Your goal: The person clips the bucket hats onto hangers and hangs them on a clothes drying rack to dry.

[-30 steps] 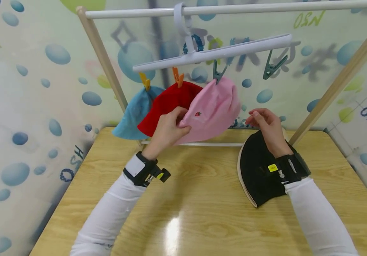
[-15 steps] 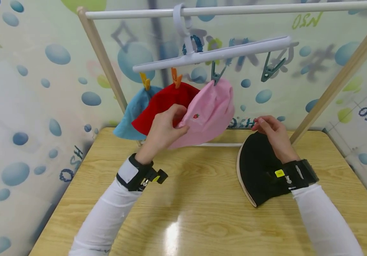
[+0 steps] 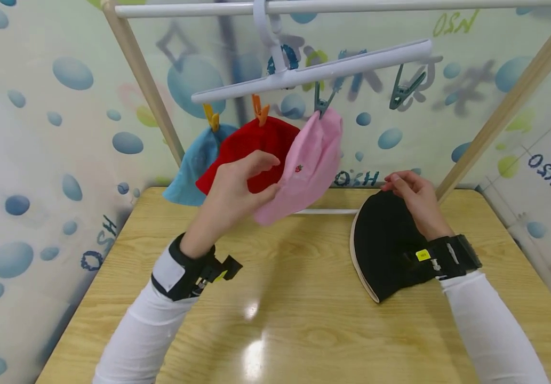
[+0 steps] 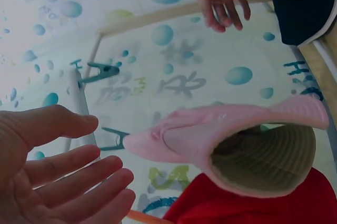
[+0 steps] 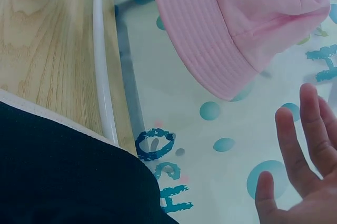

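A pink bucket hat with a small strawberry patch hangs by its crown from a dark green clip. Beside its left edge is my left hand, thumb and fingers spread apart; in the left wrist view this hand holds nothing and stands off the hat. My right hand hovers over the back of a black bucket hat lying on the table, its fingers loosely bent around nothing. A red hat and a blue hat hang to the left.
A white hanger hangs tilted from the rack's white top bar. An orange clip and a yellow clip hold the red and blue hats. At its right, another green clip holds nothing. Wooden posts flank the rack.
My left hand has let go of the pink hat's brim and drawn back left, its fingers spreading. The pink hat has swung slightly left and turned. My right hand has moved slightly right and down.
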`<action>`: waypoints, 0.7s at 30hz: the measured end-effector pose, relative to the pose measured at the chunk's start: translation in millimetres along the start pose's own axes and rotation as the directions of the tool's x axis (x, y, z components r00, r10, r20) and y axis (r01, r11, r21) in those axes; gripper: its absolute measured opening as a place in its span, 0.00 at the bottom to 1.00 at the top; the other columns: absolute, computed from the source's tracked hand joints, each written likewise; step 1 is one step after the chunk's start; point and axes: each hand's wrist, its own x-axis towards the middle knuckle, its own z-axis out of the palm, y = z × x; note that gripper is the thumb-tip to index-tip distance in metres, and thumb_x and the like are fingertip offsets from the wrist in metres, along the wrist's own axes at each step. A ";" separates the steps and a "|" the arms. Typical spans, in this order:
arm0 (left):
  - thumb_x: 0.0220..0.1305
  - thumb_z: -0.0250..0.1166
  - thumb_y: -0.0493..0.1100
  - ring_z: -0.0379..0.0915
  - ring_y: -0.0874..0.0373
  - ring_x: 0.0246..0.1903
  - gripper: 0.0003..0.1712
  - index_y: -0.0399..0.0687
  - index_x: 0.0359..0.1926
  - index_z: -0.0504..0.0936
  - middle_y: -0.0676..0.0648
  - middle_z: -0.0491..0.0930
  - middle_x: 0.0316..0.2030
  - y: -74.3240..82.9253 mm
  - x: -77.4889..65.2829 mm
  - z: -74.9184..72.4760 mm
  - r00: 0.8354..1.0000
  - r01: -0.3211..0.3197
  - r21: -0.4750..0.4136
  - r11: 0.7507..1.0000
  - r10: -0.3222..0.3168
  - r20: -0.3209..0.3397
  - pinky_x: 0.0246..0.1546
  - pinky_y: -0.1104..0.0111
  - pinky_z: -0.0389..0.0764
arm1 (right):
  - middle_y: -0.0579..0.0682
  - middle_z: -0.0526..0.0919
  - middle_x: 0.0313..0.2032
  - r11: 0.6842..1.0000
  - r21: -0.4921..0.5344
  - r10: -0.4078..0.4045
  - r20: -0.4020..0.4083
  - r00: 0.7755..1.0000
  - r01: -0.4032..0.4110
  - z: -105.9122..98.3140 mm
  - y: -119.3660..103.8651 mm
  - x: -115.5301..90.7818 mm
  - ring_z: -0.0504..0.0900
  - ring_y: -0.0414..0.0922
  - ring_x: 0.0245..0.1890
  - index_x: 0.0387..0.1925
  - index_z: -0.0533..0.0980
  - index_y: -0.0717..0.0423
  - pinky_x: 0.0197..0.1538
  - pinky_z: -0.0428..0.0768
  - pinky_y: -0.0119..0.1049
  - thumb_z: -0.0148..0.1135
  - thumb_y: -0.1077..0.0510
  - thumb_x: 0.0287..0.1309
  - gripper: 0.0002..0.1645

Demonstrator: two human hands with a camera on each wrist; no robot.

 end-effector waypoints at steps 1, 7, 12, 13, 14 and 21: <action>0.52 0.67 0.39 0.75 0.53 0.46 0.21 0.41 0.48 0.75 0.43 0.81 0.45 2.2 -1.3 0.9 1.000 -0.018 0.000 1.000 0.018 0.003 0.49 0.58 0.77 | 0.34 0.80 0.30 1.000 0.006 0.002 0.000 1.000 -0.002 -0.2 0.0 0.0 0.73 0.38 0.42 0.46 0.71 0.62 0.55 0.63 0.42 0.49 0.45 0.63 0.24; 0.51 0.66 0.36 0.76 0.54 0.39 0.19 0.40 0.46 0.76 0.43 0.83 0.41 17.7 -8.9 13.8 0.991 -0.136 -0.029 0.990 0.136 0.011 0.41 0.60 0.80 | 0.34 0.80 0.30 1.000 -0.007 -0.009 -0.011 1.000 0.009 -4.3 -1.5 -1.3 0.74 0.36 0.41 0.46 0.71 0.61 0.56 0.64 0.42 0.49 0.44 0.63 0.24; 0.49 0.68 0.35 0.76 0.55 0.38 0.20 0.39 0.46 0.76 0.43 0.82 0.41 27.0 -15.5 29.9 0.976 -0.196 -0.054 0.979 0.200 0.090 0.42 0.61 0.80 | 0.34 0.80 0.30 1.000 0.006 -0.016 -0.018 1.000 0.016 -10.5 -3.6 -3.6 0.74 0.36 0.41 0.46 0.71 0.61 0.56 0.63 0.43 0.49 0.45 0.63 0.23; 0.49 0.68 0.35 0.75 0.56 0.39 0.20 0.39 0.46 0.76 0.43 0.82 0.41 27.9 -16.2 33.1 0.971 -0.204 -0.058 0.977 0.210 0.117 0.43 0.62 0.80 | 0.34 0.80 0.30 1.000 0.011 -0.020 -0.018 1.000 0.020 -11.4 -3.3 -3.9 0.74 0.36 0.41 0.45 0.72 0.61 0.55 0.64 0.41 0.49 0.45 0.63 0.23; 0.50 0.68 0.36 0.75 0.57 0.40 0.21 0.39 0.46 0.76 0.44 0.82 0.42 28.5 -16.9 36.5 0.965 -0.211 -0.063 0.975 0.218 0.147 0.45 0.63 0.79 | 0.34 0.80 0.30 1.000 0.014 -0.024 -0.019 1.000 0.025 -12.2 -3.0 -4.1 0.75 0.36 0.41 0.45 0.72 0.61 0.54 0.64 0.38 0.49 0.45 0.63 0.22; 0.51 0.67 0.38 0.73 0.60 0.35 0.21 0.40 0.48 0.75 0.47 0.82 0.41 25.7 -22.7 67.4 0.895 -0.289 -0.072 0.954 0.297 0.334 0.42 0.70 0.77 | 0.36 0.80 0.35 0.996 -0.026 -0.080 0.016 0.997 0.081 -19.7 2.4 -8.6 0.75 0.36 0.41 0.47 0.70 0.65 0.47 0.68 0.23 0.51 0.50 0.64 0.21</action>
